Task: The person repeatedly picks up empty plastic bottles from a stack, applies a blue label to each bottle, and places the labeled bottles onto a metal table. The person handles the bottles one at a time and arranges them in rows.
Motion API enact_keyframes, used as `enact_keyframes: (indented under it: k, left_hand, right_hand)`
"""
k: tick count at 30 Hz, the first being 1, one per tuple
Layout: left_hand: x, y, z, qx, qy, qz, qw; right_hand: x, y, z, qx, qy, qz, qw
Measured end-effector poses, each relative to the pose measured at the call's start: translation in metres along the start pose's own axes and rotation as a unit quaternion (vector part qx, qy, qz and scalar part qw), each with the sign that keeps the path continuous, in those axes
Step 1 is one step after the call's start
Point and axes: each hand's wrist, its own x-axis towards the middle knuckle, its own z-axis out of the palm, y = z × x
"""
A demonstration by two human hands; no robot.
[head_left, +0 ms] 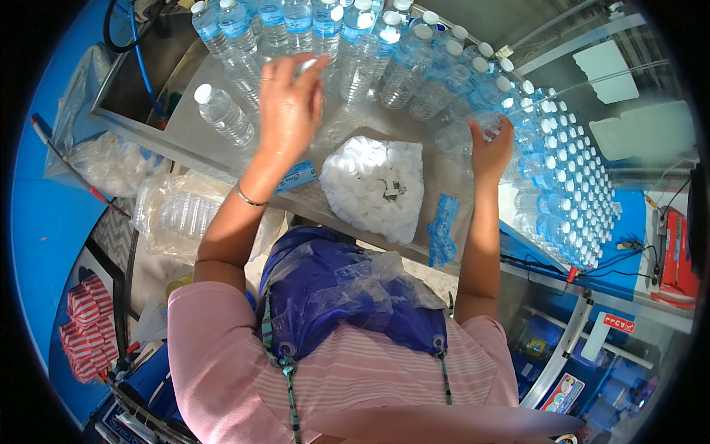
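My left hand (pixel 290 111) is raised over the metal worktop, its fingers pinched around a small white cap (pixel 306 65). To the right, my right hand (pixel 491 152) has its fingers closed around the upper end of a clear plastic bottle (pixel 460 137), which is partly hidden and hard to make out against the metal. Between my arms lies a clear bag of white caps (pixel 362 185). Blue label strips (pixel 444 229) rest to the right of that bag. Left of my left hand stands a capped bottle (pixel 224 115) with no label.
Rows of capped, blue-labelled water bottles (pixel 298 18) line the far side. A dense block of capped bottles (pixel 555 170) fills the right. A sink (pixel 133 92) is at the far left, with a bag of clear bottles (pixel 185 211) below. A purple apron (pixel 318 274) covers my lap.
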Motion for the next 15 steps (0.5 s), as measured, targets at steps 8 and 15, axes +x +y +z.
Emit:
enact_keyframes:
  k: [8,15]
  left_hand:
    - [-0.017,-0.033,0.008,-0.023,-0.027,-0.051,0.998]
    - [-0.014,-0.042,0.017,0.006,-0.03,0.004,1.0]
  right_hand:
    - [-0.063,-0.022,-0.004,0.007,-0.025,-0.087,0.996]
    - [-0.112,-0.012,0.014,0.087,-0.235,-0.035,0.967]
